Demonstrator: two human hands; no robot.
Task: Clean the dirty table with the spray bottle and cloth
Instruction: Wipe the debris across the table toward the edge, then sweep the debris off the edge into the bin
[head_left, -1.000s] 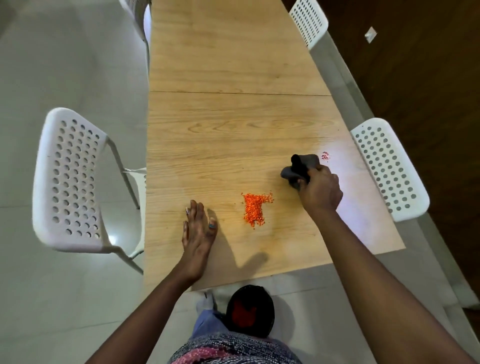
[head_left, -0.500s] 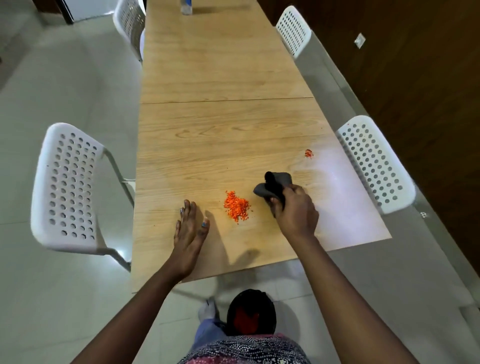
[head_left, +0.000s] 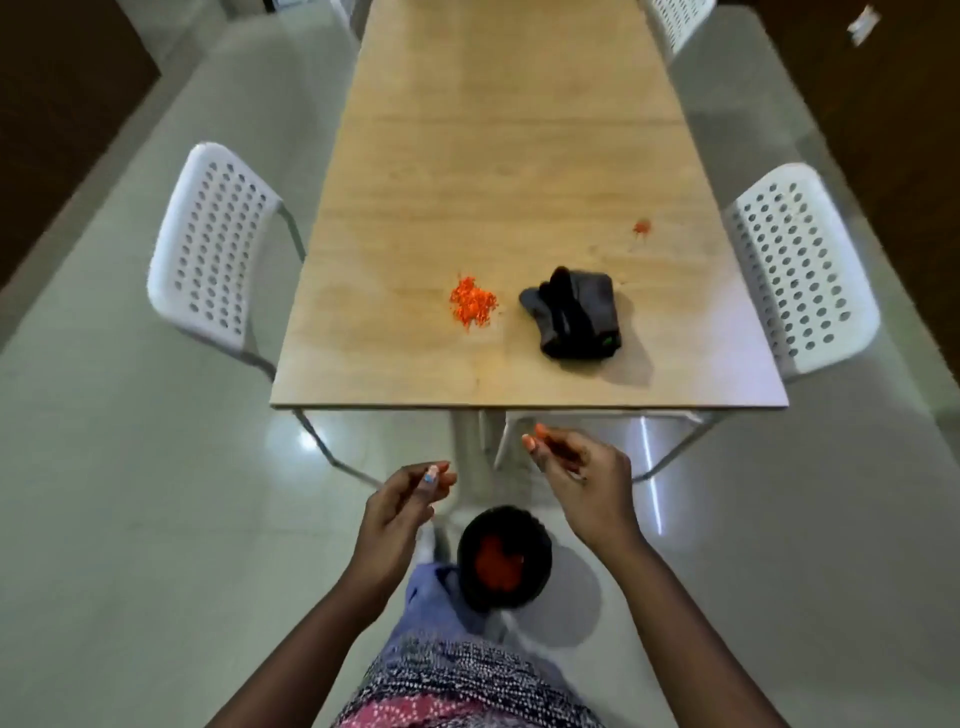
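Fingers of both the left hand (head_left: 400, 506) and right hand (head_left: 582, 478) hung loosely curled, empty, short of the table (head_left: 519, 156). Its dark crumpled cloth (head_left: 576, 314) lay near the front edge, beside orange crumbs (head_left: 471, 303); white chairs (head_left: 213, 249) flanked it.

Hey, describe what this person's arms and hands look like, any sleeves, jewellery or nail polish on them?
Both forearms are bare, with no sleeves, watch or bracelet visible. The left hand shows a light blue painted nail on one finger. The right hand has orange-painted nails on its two raised fingertips. No rings can be made out on either hand.
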